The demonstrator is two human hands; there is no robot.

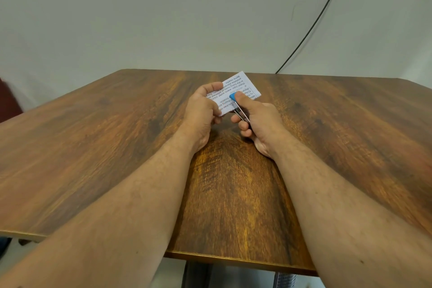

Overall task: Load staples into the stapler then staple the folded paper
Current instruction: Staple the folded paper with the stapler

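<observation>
Blue-capped stapler (236,103), white printed paper (236,87)

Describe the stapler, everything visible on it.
The small stapler with a blue plastic head and thin silver metal arms is held above the brown wood-grain table, not resting on it. The right hand curls round its rear, thumb pressing on the blue head. Its front end sits over the near edge of the folded white printed paper, which the left hand holds. The two metal arms show a narrow gap; the rear is hidden in the grip. Whether staples are loaded cannot be seen.
</observation>
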